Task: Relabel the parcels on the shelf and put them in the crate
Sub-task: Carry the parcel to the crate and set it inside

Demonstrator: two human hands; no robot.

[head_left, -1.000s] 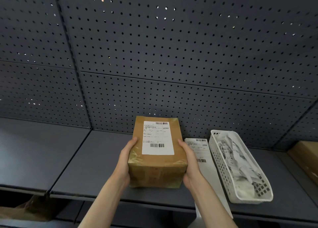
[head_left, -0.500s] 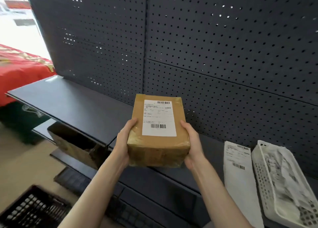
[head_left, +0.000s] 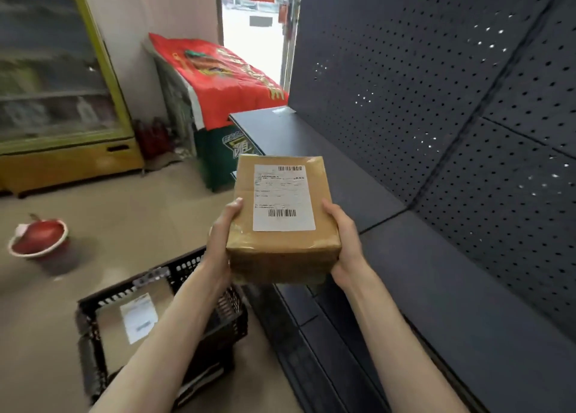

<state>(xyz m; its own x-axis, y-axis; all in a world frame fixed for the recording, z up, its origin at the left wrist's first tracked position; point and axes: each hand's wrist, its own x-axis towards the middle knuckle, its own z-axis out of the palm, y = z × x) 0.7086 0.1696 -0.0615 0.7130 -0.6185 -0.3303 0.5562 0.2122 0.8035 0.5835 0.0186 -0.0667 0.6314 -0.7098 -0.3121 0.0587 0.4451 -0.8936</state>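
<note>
A rectangular brown cardboard parcel (head_left: 282, 222), wrapped in glossy clear tape that wrinkles at its near edge, is held in the air in front of the dark shelf and above the floor. A smooth white paper shipping label (head_left: 282, 198) with two barcodes lies flat on its top face. The left hand (head_left: 222, 235) grips the parcel's left side with its thumb curled onto the top edge, and the right hand (head_left: 346, 239) grips the right side the same way; the remaining fingers of both are hidden under or behind the box.

To the right runs a matte dark grey metal shelf (head_left: 430, 275), backed by a dark perforated pegboard panel (head_left: 452, 94) dotted with small round holes, some letting light through. The floor (head_left: 124, 225) is a smooth beige surface. At the far side a bright doorway (head_left: 254, 29) opens outward, with a chest covered by a red printed cloth (head_left: 224, 82) beside it and a yellow-framed glass-door cabinet (head_left: 59, 79) on the left. A red round bowl with a white rim (head_left: 39, 239) sits on the floor.

Below the left forearm a black plastic lattice crate (head_left: 162, 328) stands on the floor. Inside it lies a second brown cardboard parcel (head_left: 115, 334) bearing a white label, blurred.
</note>
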